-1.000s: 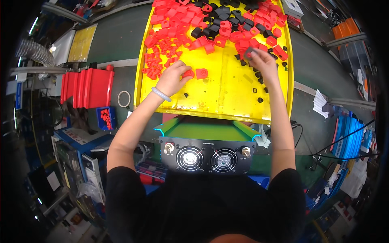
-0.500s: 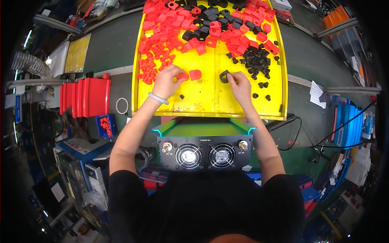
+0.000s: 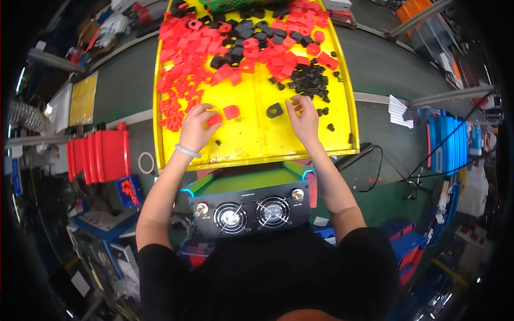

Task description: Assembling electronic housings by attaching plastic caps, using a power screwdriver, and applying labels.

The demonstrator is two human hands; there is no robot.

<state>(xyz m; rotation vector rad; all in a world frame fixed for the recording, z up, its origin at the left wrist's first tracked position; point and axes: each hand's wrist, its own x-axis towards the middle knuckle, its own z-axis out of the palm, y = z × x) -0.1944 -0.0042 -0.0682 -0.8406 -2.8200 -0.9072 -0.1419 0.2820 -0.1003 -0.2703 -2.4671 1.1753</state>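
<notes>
On the yellow tray (image 3: 249, 144), my left hand (image 3: 197, 128) has its thumb and fingers closed around a red plastic cap (image 3: 214, 119). Just right of it lies a similar red cap (image 3: 231, 112) with a rounded face. A black cap with a round hole (image 3: 274, 111) rests on the tray, apart from my right hand (image 3: 304, 120). That hand has its thumb and fingers apart, with nothing visible between them. Beyond its fingertips is a heap of small black plugs (image 3: 309, 80). Small red plugs (image 3: 174, 109) lie left of my left hand.
Red caps (image 3: 184, 40) and black caps (image 3: 251, 29) pile up at the tray's far end, beside a green basket (image 3: 230, 4). Close to me stands a black panel with two fans (image 3: 251, 211). Red bins (image 3: 101, 155) and a tape ring (image 3: 145, 162) are at left.
My right hand has let go of the black cap, which now lies on the tray, and has drawn off to its right. The whole view has shifted and tilted slightly.
</notes>
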